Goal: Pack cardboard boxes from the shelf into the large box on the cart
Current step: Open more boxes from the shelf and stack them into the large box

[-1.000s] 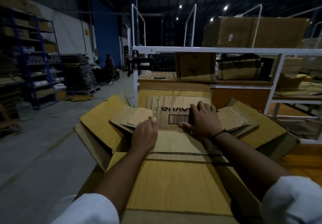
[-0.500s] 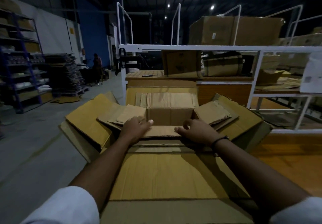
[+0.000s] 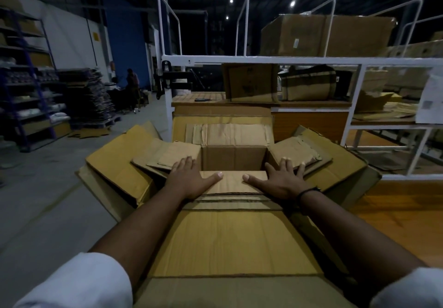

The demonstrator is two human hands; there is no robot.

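Observation:
The large cardboard box [image 3: 230, 243] stands in front of me with its flaps spread outward. Inside it sits a smaller cardboard box [image 3: 233, 161], also with its flaps folded open. My left hand [image 3: 189, 179] lies flat with straight fingers on the near-left flaps, thumb on the small box's near flap. On the near-right side my right hand [image 3: 280, 179] presses flat the same way, fingers spread. Neither hand grips anything. Behind stands the white shelf [image 3: 299, 59] with more cardboard boxes [image 3: 249, 82] on it.
A big carton [image 3: 323, 35] sits on top of the shelf. Blue racking [image 3: 26, 87] and stacked flat cardboard [image 3: 88, 97] line the left wall across a bare concrete floor [image 3: 48, 200]. A person [image 3: 132, 87] stands far back. An orange wooden surface [image 3: 395, 214] lies to the right.
A printed box held between both hands has gone down into the large box. Both hands have since spread flat onto the folded flaps, and the view has tilted downward.

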